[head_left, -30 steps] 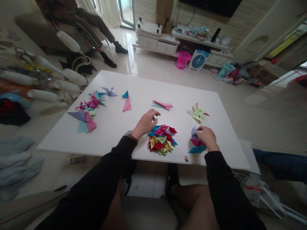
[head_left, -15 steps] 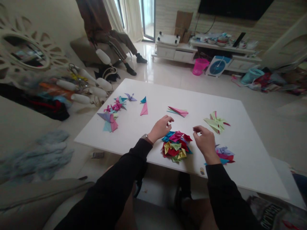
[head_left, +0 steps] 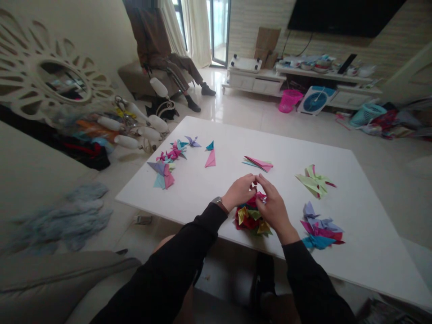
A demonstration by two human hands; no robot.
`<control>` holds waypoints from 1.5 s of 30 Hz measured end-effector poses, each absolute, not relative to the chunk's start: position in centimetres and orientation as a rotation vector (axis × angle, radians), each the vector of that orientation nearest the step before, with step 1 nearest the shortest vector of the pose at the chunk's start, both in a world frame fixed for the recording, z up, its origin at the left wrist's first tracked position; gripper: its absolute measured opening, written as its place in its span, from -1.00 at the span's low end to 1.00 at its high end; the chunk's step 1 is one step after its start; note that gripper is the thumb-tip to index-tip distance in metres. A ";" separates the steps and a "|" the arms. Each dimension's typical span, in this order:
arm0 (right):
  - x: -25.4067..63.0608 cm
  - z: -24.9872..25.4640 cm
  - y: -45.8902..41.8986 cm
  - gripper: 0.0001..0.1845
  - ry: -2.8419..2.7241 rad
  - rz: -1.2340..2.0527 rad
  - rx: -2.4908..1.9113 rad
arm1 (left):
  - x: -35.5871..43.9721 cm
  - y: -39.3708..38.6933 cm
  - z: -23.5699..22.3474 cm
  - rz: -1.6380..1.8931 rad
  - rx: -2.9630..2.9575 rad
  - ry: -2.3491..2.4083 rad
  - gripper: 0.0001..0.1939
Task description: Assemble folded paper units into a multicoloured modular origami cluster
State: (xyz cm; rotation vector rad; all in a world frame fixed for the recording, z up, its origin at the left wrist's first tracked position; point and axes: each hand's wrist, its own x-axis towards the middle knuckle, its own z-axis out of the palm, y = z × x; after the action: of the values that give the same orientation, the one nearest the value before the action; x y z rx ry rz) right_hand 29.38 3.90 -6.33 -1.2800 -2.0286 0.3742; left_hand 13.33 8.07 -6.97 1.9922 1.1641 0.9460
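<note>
pink basket (head_left: 290, 101) beside blue-fronted fan (head_left: 316, 100) | black television (head_left: 344, 17) | seated person (head_left: 151, 42) | petal-framed mirror (head_left: 62, 81) | teal basket (head_left: 367, 115)

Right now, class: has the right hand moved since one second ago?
Yes: against the white table, the right hand has moved left, from the purple paper cluster to the larger multicoloured pile.

In my head view I see the left hand (head_left: 239, 193) and the right hand (head_left: 275, 208) close together above a pile of colourful folded papers (head_left: 249, 220), near the front edge of the white worktop (head_left: 189, 202). Their fingers (head_left: 266, 182) nearly meet; whether they hold a paper, I cannot tell. To the right lie purple, pink and blue papers (head_left: 319, 227), and behind these, a pale green folded piece (head_left: 313, 181). Farther away, one person (head_left: 150, 40) is sitting.
</note>
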 end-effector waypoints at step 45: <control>28.5 -8.5 3.7 0.14 -2.020 0.581 -1.165 | 13.8 7.4 -5.6 0.833 2.212 1.117 -0.87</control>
State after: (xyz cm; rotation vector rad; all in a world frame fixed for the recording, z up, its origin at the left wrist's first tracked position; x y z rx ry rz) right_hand 28.47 3.71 -8.52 -1.1652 -2.0205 0.5810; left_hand 13.85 7.42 -5.57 2.2123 1.1170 0.8333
